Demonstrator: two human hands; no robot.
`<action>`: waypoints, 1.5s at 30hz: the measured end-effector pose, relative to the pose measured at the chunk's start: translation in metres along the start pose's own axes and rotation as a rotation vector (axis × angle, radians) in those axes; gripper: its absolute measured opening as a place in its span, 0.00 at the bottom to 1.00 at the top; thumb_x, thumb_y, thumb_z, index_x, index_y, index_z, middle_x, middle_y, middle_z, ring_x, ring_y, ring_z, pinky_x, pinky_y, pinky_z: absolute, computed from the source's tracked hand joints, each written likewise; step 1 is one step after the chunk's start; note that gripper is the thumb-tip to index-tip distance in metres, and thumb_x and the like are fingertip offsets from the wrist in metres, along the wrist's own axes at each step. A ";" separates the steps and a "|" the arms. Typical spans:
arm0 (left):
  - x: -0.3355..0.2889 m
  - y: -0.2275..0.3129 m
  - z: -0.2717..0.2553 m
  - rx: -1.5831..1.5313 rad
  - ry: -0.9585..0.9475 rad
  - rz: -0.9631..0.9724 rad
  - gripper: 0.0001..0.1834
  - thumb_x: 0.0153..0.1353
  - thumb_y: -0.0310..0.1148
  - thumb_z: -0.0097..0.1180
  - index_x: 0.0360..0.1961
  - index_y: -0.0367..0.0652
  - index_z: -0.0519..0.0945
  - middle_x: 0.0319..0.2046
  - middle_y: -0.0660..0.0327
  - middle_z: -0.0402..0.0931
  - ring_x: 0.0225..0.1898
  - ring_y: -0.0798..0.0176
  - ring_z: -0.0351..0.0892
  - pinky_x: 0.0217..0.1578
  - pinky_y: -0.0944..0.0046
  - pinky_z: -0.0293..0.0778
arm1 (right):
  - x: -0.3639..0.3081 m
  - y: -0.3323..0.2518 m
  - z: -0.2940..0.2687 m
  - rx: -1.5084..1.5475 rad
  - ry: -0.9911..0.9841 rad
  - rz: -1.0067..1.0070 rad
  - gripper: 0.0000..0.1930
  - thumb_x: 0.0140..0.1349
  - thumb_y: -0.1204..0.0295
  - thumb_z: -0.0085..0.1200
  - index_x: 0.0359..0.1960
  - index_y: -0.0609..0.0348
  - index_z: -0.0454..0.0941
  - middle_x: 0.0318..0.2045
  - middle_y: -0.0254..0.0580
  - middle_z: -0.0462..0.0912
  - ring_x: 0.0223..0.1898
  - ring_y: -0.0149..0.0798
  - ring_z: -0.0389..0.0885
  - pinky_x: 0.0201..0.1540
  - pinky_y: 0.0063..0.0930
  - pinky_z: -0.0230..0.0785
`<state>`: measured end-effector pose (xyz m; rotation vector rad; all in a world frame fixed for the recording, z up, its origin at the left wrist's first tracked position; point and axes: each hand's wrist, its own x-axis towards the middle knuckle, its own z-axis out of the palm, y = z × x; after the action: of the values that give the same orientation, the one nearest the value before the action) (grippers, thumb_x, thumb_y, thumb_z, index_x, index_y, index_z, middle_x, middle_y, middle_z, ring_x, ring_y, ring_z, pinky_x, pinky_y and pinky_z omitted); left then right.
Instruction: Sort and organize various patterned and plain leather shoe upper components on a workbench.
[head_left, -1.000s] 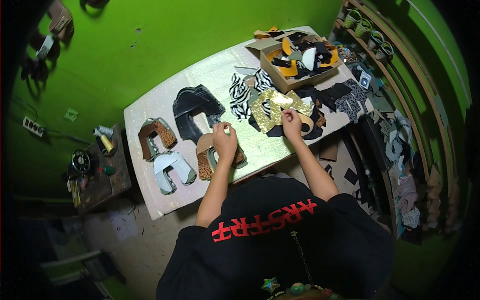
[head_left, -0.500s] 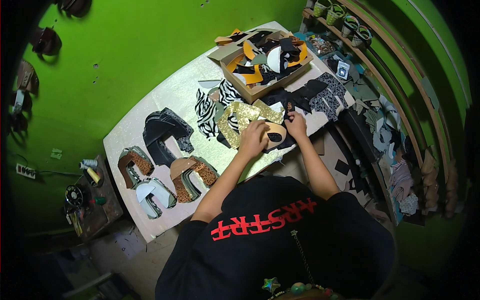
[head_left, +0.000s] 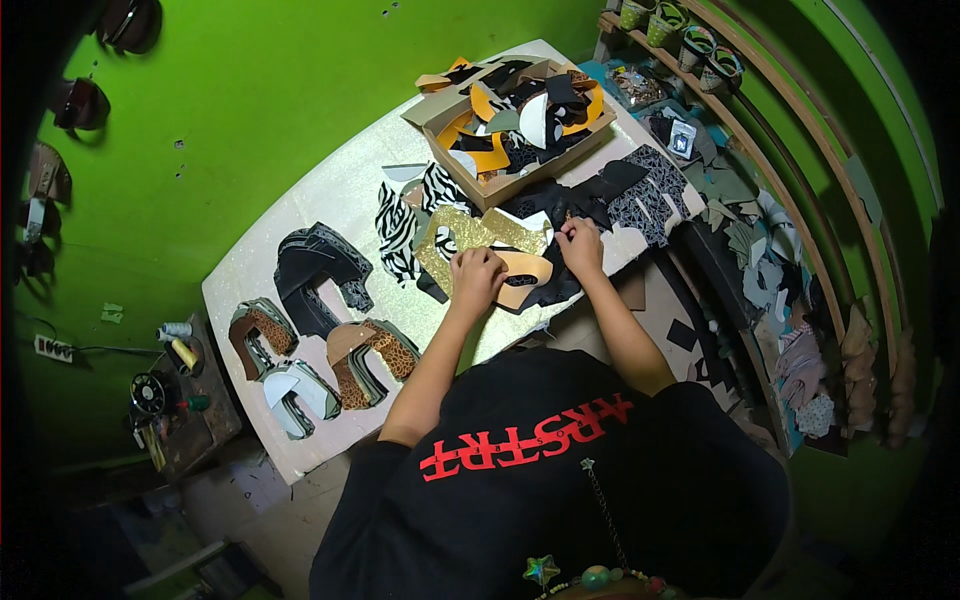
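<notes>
My left hand (head_left: 480, 278), fingers bent together, grips the left end of a tan curved piece (head_left: 530, 267) with a cut-out. The piece lies over black scraps near the table's front edge. Just beyond that hand are gold glitter pieces (head_left: 438, 250) and zebra-striped cut-outs (head_left: 396, 230), overlapping in a loose pile. At the right end of the pile my right hand (head_left: 582, 246) is closed in a pinch over dark scraps (head_left: 548, 205). What its fingertips hold is hidden.
An open cardboard box (head_left: 520, 185) full of mixed cut-outs stands at the back of the pale table (head_left: 300, 200). Several stacks of U-shaped pieces (head_left: 372, 365) lie on the left. On the right are a wooden rack (head_left: 780, 140) and heaped scraps (head_left: 760, 270).
My left hand has moved left, and the tan piece has shifted left with it, away from my right hand. The right hand stays at the dark scraps. The whole view has shifted slightly.
</notes>
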<state>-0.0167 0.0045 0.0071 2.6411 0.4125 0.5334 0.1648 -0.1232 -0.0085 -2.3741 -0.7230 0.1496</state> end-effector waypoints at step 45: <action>0.023 -0.058 -0.084 -0.597 0.176 -0.512 0.11 0.47 0.33 0.60 0.27 0.35 0.77 0.24 0.62 0.75 0.26 0.70 0.71 0.30 0.69 0.67 | 0.007 -0.096 -0.105 0.349 -0.878 -0.281 0.10 0.47 0.81 0.49 0.33 0.70 0.75 0.22 0.39 0.79 0.24 0.27 0.78 0.29 0.21 0.68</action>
<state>-0.0435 0.0912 0.0590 1.8348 0.8087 0.6021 0.1565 -0.1161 0.1336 -1.7856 -1.2850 1.1374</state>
